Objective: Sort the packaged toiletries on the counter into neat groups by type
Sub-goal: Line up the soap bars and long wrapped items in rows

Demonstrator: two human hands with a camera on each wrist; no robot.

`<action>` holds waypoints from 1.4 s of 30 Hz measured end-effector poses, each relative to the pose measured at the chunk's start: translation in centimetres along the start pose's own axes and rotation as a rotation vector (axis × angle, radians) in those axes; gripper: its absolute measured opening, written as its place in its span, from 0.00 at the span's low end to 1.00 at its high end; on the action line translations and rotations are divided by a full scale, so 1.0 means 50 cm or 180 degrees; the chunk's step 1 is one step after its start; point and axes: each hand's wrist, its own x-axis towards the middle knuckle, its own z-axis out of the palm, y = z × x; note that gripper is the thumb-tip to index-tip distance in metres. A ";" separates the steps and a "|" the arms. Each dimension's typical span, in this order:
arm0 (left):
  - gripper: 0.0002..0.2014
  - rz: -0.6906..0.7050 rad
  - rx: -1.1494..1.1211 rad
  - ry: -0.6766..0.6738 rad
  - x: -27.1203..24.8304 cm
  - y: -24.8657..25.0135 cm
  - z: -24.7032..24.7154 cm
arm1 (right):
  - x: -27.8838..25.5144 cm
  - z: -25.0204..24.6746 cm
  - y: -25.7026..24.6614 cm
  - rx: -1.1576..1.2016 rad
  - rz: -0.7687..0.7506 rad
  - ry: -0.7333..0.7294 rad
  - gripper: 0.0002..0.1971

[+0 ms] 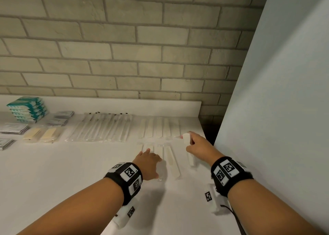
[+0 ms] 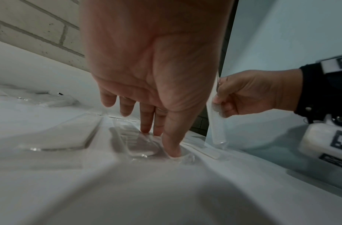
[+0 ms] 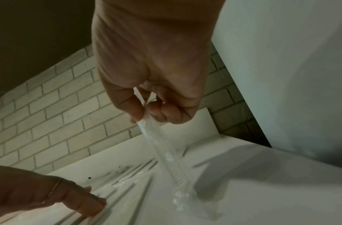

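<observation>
Plastic-wrapped comb [image 2: 216, 121] is hanging light and slippery from right hand [image 1: 200, 146] fingers pinching its top; left hand [image 1: 148, 163] is pressing flat, fingers straight.

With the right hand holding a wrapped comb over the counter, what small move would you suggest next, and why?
Probably lower the comb flat into the open spot at the right end of the near row of combs. The right hand pinches its top so that it hangs on end, its lower tip about at the counter, while the left hand presses fingertips on a neighbouring comb, seemingly steadying that row.
</observation>
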 end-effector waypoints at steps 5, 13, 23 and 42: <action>0.35 -0.0012 -0.0082 0.0003 -0.002 0.000 0.001 | 0.011 0.005 -0.001 0.0179 -0.0002 0.0221 0.09; 0.35 0.0038 -0.0230 -0.0026 -0.011 0.001 -0.009 | 0.016 0.021 0.039 -0.0392 -0.0081 0.0273 0.16; 0.28 0.0076 -0.0394 0.0624 -0.003 0.063 -0.033 | 0.016 0.008 0.078 -0.1524 -0.0008 -0.0253 0.17; 0.34 0.0237 0.0103 0.0033 0.036 0.098 -0.013 | 0.005 0.038 0.111 -0.1435 -0.0028 -0.0693 0.33</action>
